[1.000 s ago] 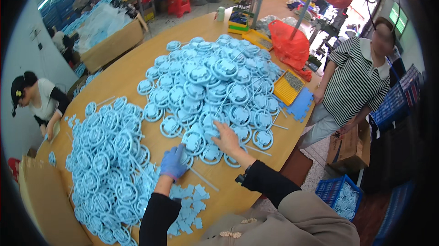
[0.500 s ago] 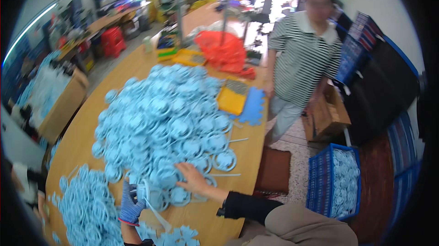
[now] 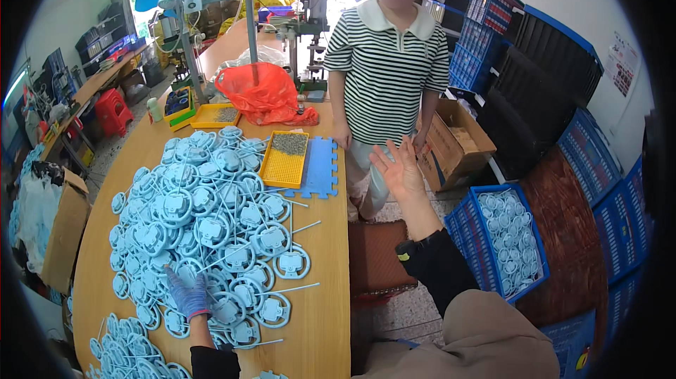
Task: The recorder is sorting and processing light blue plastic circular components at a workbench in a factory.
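Right hand [image 3: 401, 173] is now raised off the light-blue ring-framed parts [image 3: 213, 231], fingers spread; gloved left hand [image 3: 189, 296] touches them, grip not discernible.

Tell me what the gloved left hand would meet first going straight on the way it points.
The left hand would likely meet the light-blue ringed pieces heaped just ahead; depth is unclear, so it may already touch some.

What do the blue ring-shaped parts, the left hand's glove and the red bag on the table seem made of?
Blue ring-shaped parts: probably moulded plastic, smooth and matt; uniform colour, repeated shapes. Glove: perhaps knitted fabric, matt, with a reddish cuff; weave unclear. Red bag: likely thin plastic film, shiny and crumpled.
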A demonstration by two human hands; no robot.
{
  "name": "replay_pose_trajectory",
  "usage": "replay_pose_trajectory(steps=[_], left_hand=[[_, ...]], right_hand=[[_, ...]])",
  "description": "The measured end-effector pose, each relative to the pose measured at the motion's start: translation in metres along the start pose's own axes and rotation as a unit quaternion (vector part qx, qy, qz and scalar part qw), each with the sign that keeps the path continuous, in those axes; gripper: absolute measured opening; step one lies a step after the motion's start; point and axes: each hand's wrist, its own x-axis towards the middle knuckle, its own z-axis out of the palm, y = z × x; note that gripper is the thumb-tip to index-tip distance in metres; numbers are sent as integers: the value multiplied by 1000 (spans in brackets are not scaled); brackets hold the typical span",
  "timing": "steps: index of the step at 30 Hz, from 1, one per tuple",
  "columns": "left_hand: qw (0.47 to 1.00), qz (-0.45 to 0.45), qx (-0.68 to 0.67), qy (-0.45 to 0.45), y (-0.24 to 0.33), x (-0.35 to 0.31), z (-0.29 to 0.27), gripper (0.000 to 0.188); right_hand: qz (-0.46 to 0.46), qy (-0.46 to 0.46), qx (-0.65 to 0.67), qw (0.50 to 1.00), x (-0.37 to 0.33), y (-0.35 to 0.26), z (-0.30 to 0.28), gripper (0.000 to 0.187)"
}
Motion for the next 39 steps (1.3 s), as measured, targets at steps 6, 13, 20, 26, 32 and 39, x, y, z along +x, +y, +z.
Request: replay_pose_trajectory(steps=[6, 13, 20, 26, 32, 39], left_hand=[[999, 14, 33, 6, -23, -22, 0, 95], [999, -4, 14, -38, -11, -46, 3, 86], [993, -74, 77, -39, -3, -61, 32, 84], [975, -186, 88, 78, 24, -75, 48, 77], [971, -105, 188, 103, 80, -125, 59, 72], [967, 58, 246, -34, 165, -275, 70, 76]], right_hand=[[89, 90, 29, 992, -24, 16, -41, 81], [102, 132, 61, 984, -19, 19, -75, 63], [145, 165, 137, 966, 29, 17, -126, 60], [190, 145, 106, 965, 82, 16, -156, 59], [239, 139, 117, 954, 96, 34, -171, 59], [281, 118, 111, 946, 104, 72, -164, 55]])
